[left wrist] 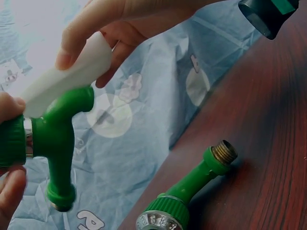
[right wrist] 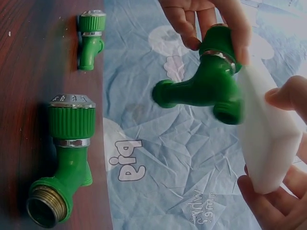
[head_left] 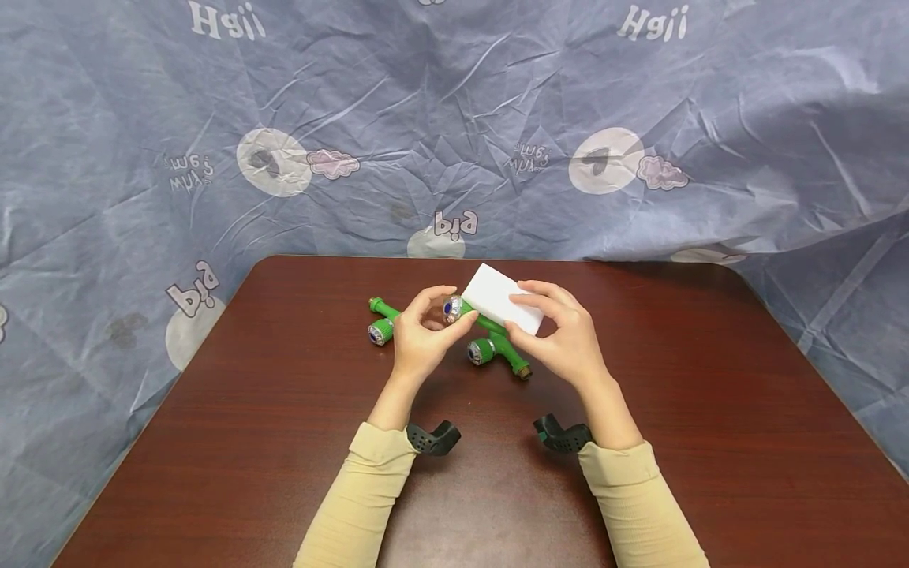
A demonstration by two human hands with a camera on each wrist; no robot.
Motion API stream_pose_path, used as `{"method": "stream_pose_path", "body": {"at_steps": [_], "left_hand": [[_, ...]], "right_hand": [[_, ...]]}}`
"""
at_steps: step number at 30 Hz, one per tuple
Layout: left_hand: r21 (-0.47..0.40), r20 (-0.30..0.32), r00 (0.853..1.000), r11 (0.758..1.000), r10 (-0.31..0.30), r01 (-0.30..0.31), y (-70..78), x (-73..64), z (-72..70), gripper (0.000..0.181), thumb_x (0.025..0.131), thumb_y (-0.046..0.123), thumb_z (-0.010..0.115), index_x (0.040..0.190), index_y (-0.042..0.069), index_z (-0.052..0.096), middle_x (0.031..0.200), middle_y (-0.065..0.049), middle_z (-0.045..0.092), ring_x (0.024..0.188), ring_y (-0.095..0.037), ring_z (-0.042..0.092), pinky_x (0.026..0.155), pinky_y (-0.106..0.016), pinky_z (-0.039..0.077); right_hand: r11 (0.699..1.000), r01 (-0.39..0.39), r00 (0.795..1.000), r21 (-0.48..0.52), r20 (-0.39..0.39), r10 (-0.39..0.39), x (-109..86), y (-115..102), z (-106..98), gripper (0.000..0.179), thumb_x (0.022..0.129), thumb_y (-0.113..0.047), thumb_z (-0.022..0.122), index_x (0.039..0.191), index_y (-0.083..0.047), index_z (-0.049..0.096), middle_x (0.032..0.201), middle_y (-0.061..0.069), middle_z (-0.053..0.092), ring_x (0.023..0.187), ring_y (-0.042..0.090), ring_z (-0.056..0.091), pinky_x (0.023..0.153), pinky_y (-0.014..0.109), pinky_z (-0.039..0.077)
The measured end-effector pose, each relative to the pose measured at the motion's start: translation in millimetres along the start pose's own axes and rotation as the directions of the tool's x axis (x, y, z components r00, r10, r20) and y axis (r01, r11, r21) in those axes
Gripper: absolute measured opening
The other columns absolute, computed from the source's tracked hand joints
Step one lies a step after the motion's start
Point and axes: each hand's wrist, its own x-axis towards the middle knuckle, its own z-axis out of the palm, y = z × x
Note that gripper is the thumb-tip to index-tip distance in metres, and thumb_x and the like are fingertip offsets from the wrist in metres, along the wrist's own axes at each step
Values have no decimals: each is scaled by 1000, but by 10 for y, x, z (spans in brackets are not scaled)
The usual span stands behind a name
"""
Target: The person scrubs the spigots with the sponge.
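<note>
A green tap (right wrist: 211, 84) is raised above the table, its ridged knob pinched between the thumb and fingers of my left hand (head_left: 420, 338). My right hand (head_left: 568, 335) grips a white sponge block (head_left: 497, 296) with thumb and fingers on its faces. In the right wrist view the sponge lies against the side of the tap's body, near the spout. A second green tap (head_left: 481, 351) with a brass threaded end lies on the table below the hands. Left of it is a third green tap (right wrist: 90, 43), partly hidden behind my left hand in the head view.
The brown wooden table (head_left: 270, 442) reaches back to a grey-blue printed cloth (head_left: 426, 142) hung behind it. Black camera mounts (head_left: 435, 439) sit on both wrists, close above the tabletop.
</note>
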Motion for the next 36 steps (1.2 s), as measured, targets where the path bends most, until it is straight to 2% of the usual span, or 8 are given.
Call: {"method": "stream_pose_path", "body": {"at_steps": [4, 9, 11, 15, 20, 27, 31, 36], "left_hand": [[-89, 40, 999, 996, -22, 26, 113, 6, -11, 36, 73, -2, 78, 106, -6, 64, 82, -17, 65, 50, -17, 56, 45, -26, 48], [-231, 118, 984, 960, -134, 158, 261, 17, -43, 44, 71, -13, 74, 112, -13, 57, 96, -21, 62, 61, -14, 63, 58, -25, 55], [-231, 148, 976, 954, -159, 191, 281, 21, -49, 48, 70, -17, 72, 115, -14, 55, 102, -24, 60, 65, -13, 63, 61, -23, 54], [-185, 182, 969, 962, -169, 203, 295, 20, -48, 49, 71, -18, 70, 117, -15, 53, 107, -28, 57, 67, -12, 62, 62, -18, 51], [-166, 140, 974, 966, -177, 199, 286, 12, -35, 44, 71, -13, 74, 110, -13, 53, 102, -22, 58, 68, -12, 62, 63, -20, 52], [-145, 92, 984, 976, -151, 163, 300, 6, -36, 41, 70, -9, 77, 104, -12, 53, 93, -25, 61, 76, -21, 63, 71, -44, 55], [-122, 79, 984, 978, -159, 168, 316, 5, -41, 41, 70, -7, 78, 102, -11, 53, 91, -24, 61, 75, -24, 63, 68, -36, 56], [-125, 55, 979, 972, -196, 201, 319, 9, -43, 38, 69, -7, 79, 97, -11, 53, 87, -20, 62, 72, -20, 63, 63, -24, 54]], "right_hand": [[1000, -8, 1000, 0, 15, 8, -2, 11, 7, 30, 69, -13, 79, 98, -8, 73, 114, 7, 63, 108, 21, 56, 84, 26, 45], [1000, -25, 999, -1, 21, 25, -8, 19, 4, 31, 69, -13, 79, 99, -9, 73, 114, 6, 63, 109, 21, 56, 83, 27, 45], [1000, -27, 1000, -8, 11, 27, -8, 26, -1, 31, 69, -13, 80, 99, -9, 73, 114, 6, 63, 108, 21, 56, 83, 27, 45], [1000, -23, 999, -14, -49, 22, 1, 39, -13, 31, 68, -11, 80, 98, -8, 73, 112, 7, 65, 106, 22, 57, 83, 24, 43], [1000, -15, 994, 5, -104, 15, 5, 23, -9, 29, 68, -11, 78, 96, -7, 74, 108, 7, 66, 103, 21, 59, 82, 20, 43], [997, 17, 997, -69, -71, -21, 1, -18, 31, 28, 69, -16, 77, 96, -8, 74, 109, 7, 66, 101, 23, 59, 79, 32, 46], [997, 20, 991, -76, -128, -29, 8, -22, 31, 28, 68, -14, 78, 95, -6, 74, 107, 9, 66, 99, 24, 59, 78, 32, 46], [997, 43, 995, -61, -85, -48, 8, -12, 38, 29, 68, -15, 78, 95, -7, 74, 108, 8, 66, 101, 24, 59, 79, 32, 47]]}}
